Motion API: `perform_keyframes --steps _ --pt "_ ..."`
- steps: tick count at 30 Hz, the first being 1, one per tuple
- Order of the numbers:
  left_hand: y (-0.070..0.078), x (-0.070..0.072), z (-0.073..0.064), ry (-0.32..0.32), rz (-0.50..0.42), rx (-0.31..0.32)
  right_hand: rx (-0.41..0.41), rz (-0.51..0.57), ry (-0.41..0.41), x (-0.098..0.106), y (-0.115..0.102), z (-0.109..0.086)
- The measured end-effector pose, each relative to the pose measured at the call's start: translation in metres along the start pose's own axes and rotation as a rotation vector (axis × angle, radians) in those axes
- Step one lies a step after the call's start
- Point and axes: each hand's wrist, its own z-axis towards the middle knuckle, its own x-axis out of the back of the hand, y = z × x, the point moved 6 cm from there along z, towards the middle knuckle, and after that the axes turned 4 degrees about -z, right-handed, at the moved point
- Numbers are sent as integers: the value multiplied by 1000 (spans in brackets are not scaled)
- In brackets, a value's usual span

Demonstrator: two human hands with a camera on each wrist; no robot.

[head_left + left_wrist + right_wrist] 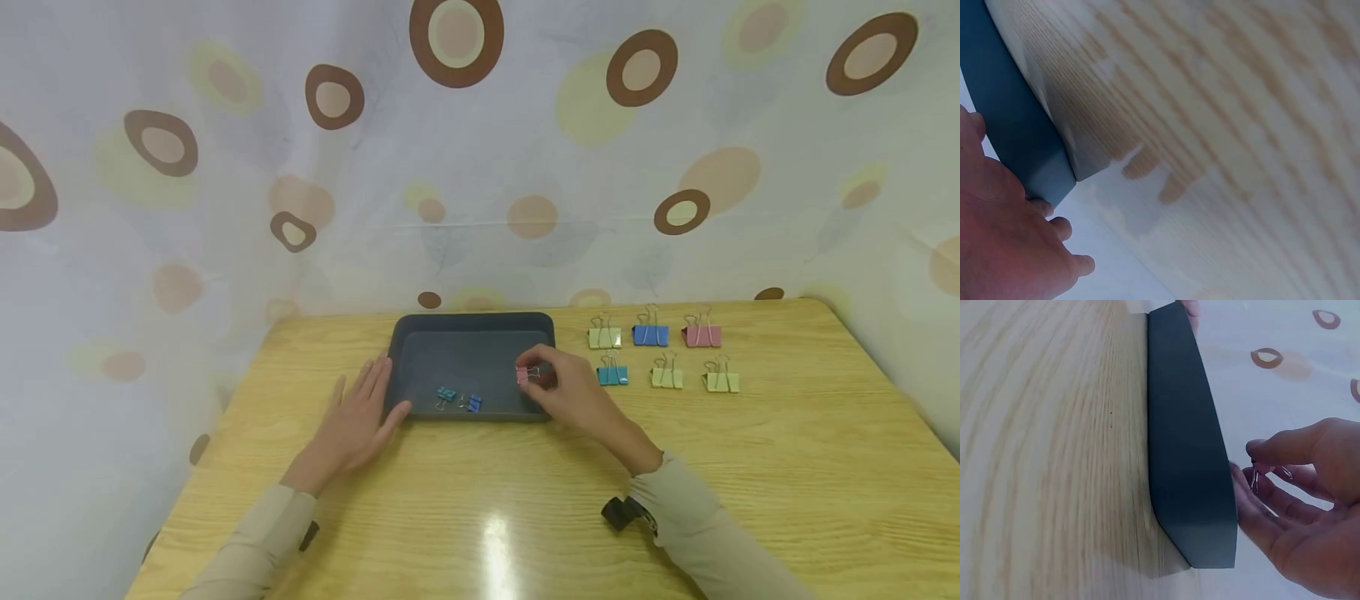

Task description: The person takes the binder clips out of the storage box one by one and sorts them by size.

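My right hand point(572, 392) pinches a small pink binder clip point(522, 375) between thumb and fingers, over the right end of a dark grey tray point(472, 323). In the right wrist view the clip's wire handles point(1256, 478) show between the fingertips. My left hand point(358, 421) touches the tray's left side with its fingers extended; the left wrist view shows that hand point(1010, 231) against the tray's corner. Inside the tray, near its front edge, lie a small teal binder clip point(447, 393) and a small blue binder clip point(475, 403).
Right of the tray, larger binder clips stand in two rows: a blue clip point(650, 336), a dark pink clip point(702, 337), a teal clip point(613, 376) and several pale yellow-green ones point(722, 382). A patterned curtain point(480, 167) hangs behind the wooden table point(420, 517).
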Motion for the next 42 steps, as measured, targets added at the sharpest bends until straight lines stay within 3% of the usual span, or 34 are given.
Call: perform_keyframes --steps 5,8,24,33,42 --pt "0 1 0 5 3 -1 -95 277 -52 7 12 -11" --pt "0 1 0 12 3 -5 -116 373 -72 12 18 -17" --pt "0 0 1 16 7 -5 23 231 45 44 30 -45" --pt "0 -1 4 19 18 -29 -95 280 93 55 51 -69" --pt "-2 1 2 14 -6 -22 -121 188 104 63 63 -78"
